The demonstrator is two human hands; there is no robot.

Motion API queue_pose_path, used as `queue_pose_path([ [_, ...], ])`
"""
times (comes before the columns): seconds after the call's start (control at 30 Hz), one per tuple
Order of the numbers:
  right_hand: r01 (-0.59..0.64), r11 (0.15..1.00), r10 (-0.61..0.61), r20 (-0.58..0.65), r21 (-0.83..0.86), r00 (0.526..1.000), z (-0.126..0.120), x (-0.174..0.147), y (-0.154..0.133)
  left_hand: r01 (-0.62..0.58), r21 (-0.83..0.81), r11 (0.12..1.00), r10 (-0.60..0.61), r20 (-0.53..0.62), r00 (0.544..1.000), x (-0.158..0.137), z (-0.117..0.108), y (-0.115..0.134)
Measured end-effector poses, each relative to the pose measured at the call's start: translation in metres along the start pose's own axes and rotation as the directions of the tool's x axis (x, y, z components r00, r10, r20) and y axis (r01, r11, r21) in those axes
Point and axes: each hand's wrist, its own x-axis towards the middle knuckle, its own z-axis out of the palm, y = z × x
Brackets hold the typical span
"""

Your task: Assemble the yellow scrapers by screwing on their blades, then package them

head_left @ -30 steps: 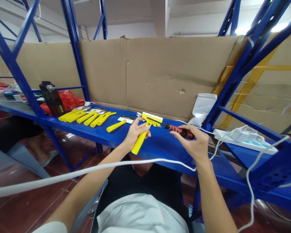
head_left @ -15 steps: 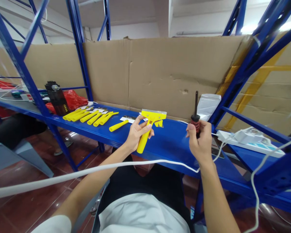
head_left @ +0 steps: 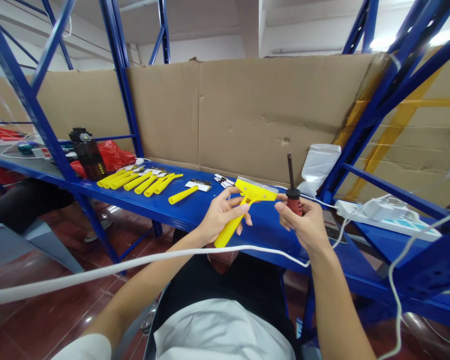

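My left hand [head_left: 225, 216] is closed around the handle of a yellow scraper [head_left: 255, 191], its wide head tilted up to the right with two screws showing. My right hand [head_left: 306, 220] grips a screwdriver [head_left: 294, 200] by its dark red handle, the shaft pointing up. The fingers of my right hand are close to the right end of the scraper head; whether they touch it I cannot tell. On the blue shelf [head_left: 195, 216] to the left lies one yellow scraper [head_left: 183, 195] by itself, and beyond it a row of several yellow scrapers [head_left: 138, 182].
A black bottle [head_left: 88, 154] and a red plastic bag [head_left: 114, 154] stand at the left. A white packet [head_left: 320, 169] leans at the back right, near a white power strip [head_left: 390, 220]. A white cable [head_left: 153, 260] crosses in front of my forearms. Blue posts flank the shelf.
My left hand has moved right and slightly down with the scraper, its head now tilted. My right hand has shifted left and opened its grip slightly, bringing the screwdriver closer to the scraper.
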Motion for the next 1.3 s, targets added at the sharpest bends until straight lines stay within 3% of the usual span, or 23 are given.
queue_pose_path([
  [0.17, -0.007, 0.999, 0.005, 0.034, 0.045, 0.999, 0.01, -0.005, -0.011, 0.018, 0.017, 1.0, -0.019, 0.063, 0.998, -0.002, 0.006, -0.004],
  [0.3, 0.038, 0.997, -0.036, -0.035, 0.068, 0.999, 0.012, -0.005, -0.016, 0.038, 0.064, 0.997, -0.045, 0.106, 0.993, -0.001, 0.004, -0.007],
  [0.5, 0.176, 0.975, -0.145, -0.212, 0.136, 0.966, 0.006, 0.003, -0.017, 0.145, 0.281, 0.949, -0.21, 0.217, 0.953, 0.003, -0.01, -0.017],
  [0.63, 0.15, 0.976, -0.105, -0.266, 0.157, 0.958, 0.003, 0.007, -0.015, 0.102, 0.339, 0.935, -0.183, 0.215, 0.959, 0.006, -0.014, -0.023],
  [0.97, 0.061, 0.992, -0.045, -0.146, 0.107, 0.988, 0.015, 0.008, -0.004, 0.034, 0.238, 0.971, -0.065, 0.122, 0.99, 0.011, -0.014, -0.031],
  [1.07, 0.032, 0.991, -0.017, -0.114, 0.131, 0.993, 0.02, 0.007, -0.003, 0.021, 0.213, 0.977, -0.052, 0.14, 0.989, 0.01, -0.013, -0.032],
  [1.3, -0.135, 0.962, 0.119, 0.082, 0.237, 0.99, 0.029, -0.001, -0.011, 0.004, 0.197, 0.98, -0.049, 0.227, 0.973, 0.005, -0.007, -0.03],
])
